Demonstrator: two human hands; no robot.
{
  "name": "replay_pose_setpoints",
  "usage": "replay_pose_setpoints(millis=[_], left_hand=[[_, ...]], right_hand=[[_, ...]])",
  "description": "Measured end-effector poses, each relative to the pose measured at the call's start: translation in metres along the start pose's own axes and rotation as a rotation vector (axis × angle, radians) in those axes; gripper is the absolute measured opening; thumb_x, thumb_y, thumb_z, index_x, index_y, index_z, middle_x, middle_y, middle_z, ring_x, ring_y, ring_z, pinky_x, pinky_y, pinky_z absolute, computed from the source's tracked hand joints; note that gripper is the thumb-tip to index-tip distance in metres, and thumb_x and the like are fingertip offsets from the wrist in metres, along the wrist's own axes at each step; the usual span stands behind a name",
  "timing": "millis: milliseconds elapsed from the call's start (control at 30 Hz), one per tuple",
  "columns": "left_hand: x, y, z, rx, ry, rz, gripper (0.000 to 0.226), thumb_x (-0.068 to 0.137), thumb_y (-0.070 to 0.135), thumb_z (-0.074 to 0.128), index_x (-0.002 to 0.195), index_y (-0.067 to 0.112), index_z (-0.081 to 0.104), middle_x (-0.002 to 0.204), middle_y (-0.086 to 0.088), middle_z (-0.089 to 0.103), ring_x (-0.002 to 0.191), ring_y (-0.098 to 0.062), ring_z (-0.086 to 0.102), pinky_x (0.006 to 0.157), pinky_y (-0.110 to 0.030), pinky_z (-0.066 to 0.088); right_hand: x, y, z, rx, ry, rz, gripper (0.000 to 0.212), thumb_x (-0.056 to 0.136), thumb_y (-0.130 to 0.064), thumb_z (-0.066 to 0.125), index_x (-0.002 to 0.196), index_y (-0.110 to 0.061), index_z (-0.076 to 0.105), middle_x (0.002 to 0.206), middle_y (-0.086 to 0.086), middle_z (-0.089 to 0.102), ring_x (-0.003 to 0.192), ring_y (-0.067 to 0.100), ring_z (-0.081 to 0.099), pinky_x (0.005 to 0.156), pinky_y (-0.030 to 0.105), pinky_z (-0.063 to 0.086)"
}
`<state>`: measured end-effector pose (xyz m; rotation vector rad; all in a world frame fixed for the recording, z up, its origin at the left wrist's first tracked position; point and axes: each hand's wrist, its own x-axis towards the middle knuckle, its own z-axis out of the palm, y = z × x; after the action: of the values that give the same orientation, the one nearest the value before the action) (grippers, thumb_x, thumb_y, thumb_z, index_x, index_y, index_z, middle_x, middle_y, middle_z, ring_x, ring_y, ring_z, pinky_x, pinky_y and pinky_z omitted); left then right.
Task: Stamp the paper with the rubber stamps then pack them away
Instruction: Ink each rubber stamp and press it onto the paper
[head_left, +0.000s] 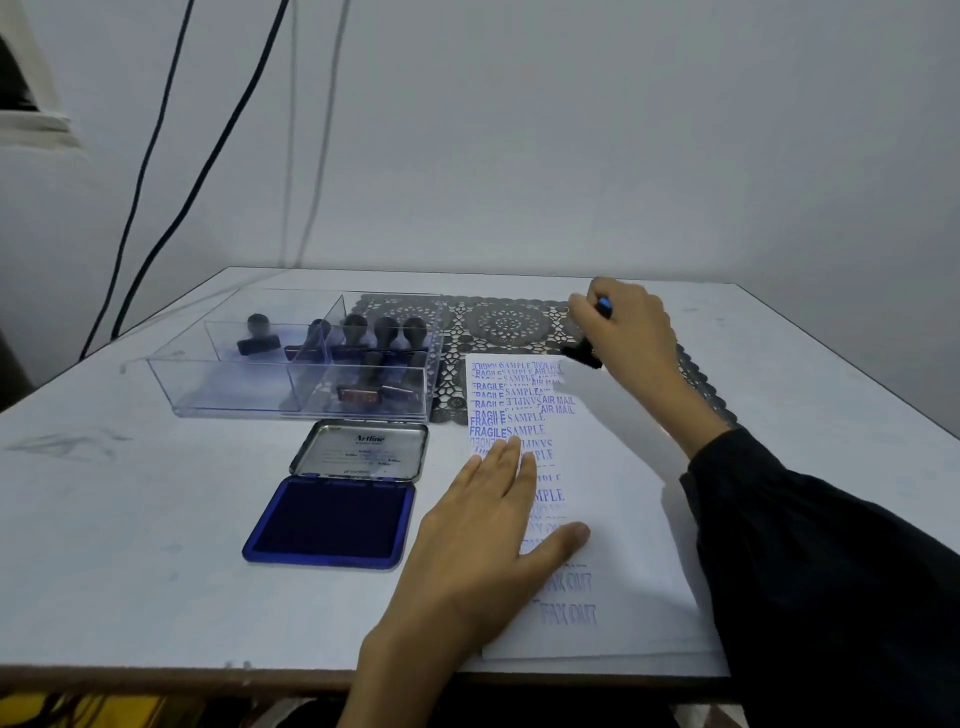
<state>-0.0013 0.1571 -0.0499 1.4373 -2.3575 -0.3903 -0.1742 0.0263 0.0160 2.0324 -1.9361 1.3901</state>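
Counter: pale and scuffed; it carries everything below.
Left hand: at 6 o'clock in the scene, laid palm down on the paper. Its fingers are straight and close together, pointing to 12 o'clock, with the thumb spread toward 3 o'clock. It holds nothing.
Paper: a white sheet under the left hand, running from the near counter edge toward 12 o'clock. Blue prints cover its left half: FRAGILE, SAMPLE and AIR MAIL far up, FAX OUT near the bottom.
Sleeve: dark, on the right arm, crossing the paper's right edge at 4 o'clock.
Ink pad: at 9 o'clock of the left hand, just beside it, open, with the blue pad nearest and the metal lid lying back toward 12 o'clock.
Tray: clear plastic with dividers, at 12 o'clock of the ink pad.
Stamps: several with dark handles in the tray's right and far compartments, some upright and some lying down.
Right hand: at 1 o'clock, over the paper's far right corner, with its fingers curled tightly round the stamp.
Stamp: its black base juts out below the curled fingers toward 7 o'clock, at the paper's corner. Whether it touches the sheet cannot be told.
Mat: dark and lace-patterned, under the far end of the paper and the tray's right side.
Cables: dark, hanging down the wall at 10 o'clock.
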Motion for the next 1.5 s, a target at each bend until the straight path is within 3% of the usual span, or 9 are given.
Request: replay_pose_setpoints(millis=[500, 633, 767, 900, 1033, 1267, 1333, 1400, 1500], left_hand=[[-0.002, -0.007, -0.003, -0.072, 0.127, 0.069, 0.072, 0.093, 0.061, 0.035, 0.153, 0.028, 0.012, 0.159, 0.014, -0.001, 0.143, 0.004, -0.006, 0.111, -0.013, -0.004], [-0.006, -0.020, -0.024, -0.053, 0.222, 0.078, 0.071, 0.091, 0.063, 0.037, 0.152, 0.031, 0.018, 0.158, 0.020, 0.005, 0.141, 0.007, -0.002, 0.105, -0.007, -0.003], [-0.009, -0.049, -0.062, -0.053, 0.347, 0.043, 0.067, 0.088, 0.058, 0.045, 0.147, 0.030, 0.032, 0.154, 0.021, 0.019, 0.136, 0.013, 0.007, 0.097, 0.006, -0.005], [-0.012, -0.090, -0.098, -0.057, 0.459, -0.080, 0.070, 0.081, 0.058, 0.045, 0.144, 0.028, 0.041, 0.151, 0.018, 0.031, 0.140, 0.004, 0.020, 0.111, -0.020, 0.018], [-0.009, -0.134, -0.125, -0.012, 0.517, -0.208, 0.067, 0.085, 0.053, 0.054, 0.142, 0.020, 0.044, 0.151, 0.006, 0.037, 0.141, -0.009, 0.027, 0.112, -0.036, 0.025], [0.001, -0.184, -0.138, 0.024, 0.510, -0.394, 0.090, 0.075, 0.070, 0.061, 0.147, 0.023, 0.035, 0.156, 0.010, 0.025, 0.145, -0.006, 0.010, 0.113, -0.041, 0.022], [0.000, -0.189, -0.136, -0.006, 0.500, -0.413, 0.099, 0.066, 0.077, 0.051, 0.148, 0.026, 0.031, 0.157, 0.012, 0.020, 0.145, -0.004, 0.008, 0.114, -0.041, 0.020], [-0.001, -0.193, -0.131, -0.047, 0.505, -0.424, 0.104, 0.063, 0.082, 0.044, 0.150, 0.029, 0.027, 0.157, 0.015, 0.016, 0.144, -0.001, 0.007, 0.113, -0.041, 0.019], [-0.001, -0.199, -0.126, -0.088, 0.538, -0.408, 0.105, 0.064, 0.086, 0.045, 0.150, 0.031, 0.024, 0.157, 0.020, 0.014, 0.142, 0.006, 0.005, 0.112, -0.036, 0.020]], right_hand=[[-0.013, -0.041, 0.016, 0.137, -0.135, -0.116, 0.035, 0.087, -0.025, 0.053, 0.057, -0.017, 0.037, 0.053, 0.010, 0.045, 0.052, 0.018, 0.035, 0.053, 0.029, 0.026], [-0.006, -0.064, 0.021, 0.195, -0.162, -0.119, 0.035, 0.086, -0.027, 0.053, 0.055, -0.019, 0.038, 0.054, 0.008, 0.047, 0.056, 0.032, 0.055, 0.055, 0.028, 0.032], [0.010, -0.094, 0.031, 0.215, -0.159, -0.134, 0.034, 0.083, -0.030, 0.053, 0.055, -0.017, 0.040, 0.067, 0.013, 0.063, 0.063, 0.027, 0.054, 0.057, 0.029, 0.034], [0.027, -0.126, 0.051, 0.246, -0.266, -0.140, 0.025, 0.084, -0.029, 0.055, 0.068, -0.012, 0.050, 0.065, 0.006, 0.053, 0.060, 0.019, 0.042, 0.057, 0.029, 0.029], [0.041, -0.152, 0.081, 0.291, -0.439, -0.109, 0.025, 0.083, -0.035, 0.057, 0.073, -0.015, 0.047, 0.070, 0.003, 0.051, 0.063, 0.019, 0.042, 0.060, 0.031, 0.031], [0.055, -0.188, 0.134, 0.388, -0.667, 0.009, 0.030, 0.081, -0.028, 0.051, 0.102, -0.010, 0.039, 0.071, 0.005, 0.048, 0.056, 0.017, 0.039, 0.052, 0.029, 0.031], [0.060, -0.194, 0.144, 0.385, -0.726, -0.005, 0.018, 0.084, -0.022, 0.055, 0.089, -0.011, 0.041, 0.068, 0.007, 0.048, 0.050, 0.015, 0.037, 0.043, 0.022, 0.030], [0.065, -0.196, 0.154, 0.371, -0.743, -0.039, 0.030, 0.087, -0.018, 0.060, 0.070, -0.014, 0.036, 0.065, 0.008, 0.050, 0.045, 0.013, 0.034, 0.035, 0.014, 0.025], [0.066, -0.200, 0.165, 0.375, -0.743, -0.061, 0.030, 0.088, -0.022, 0.065, 0.072, -0.015, 0.039, 0.065, 0.007, 0.058, 0.048, 0.013, 0.038, 0.038, 0.016, 0.028]])
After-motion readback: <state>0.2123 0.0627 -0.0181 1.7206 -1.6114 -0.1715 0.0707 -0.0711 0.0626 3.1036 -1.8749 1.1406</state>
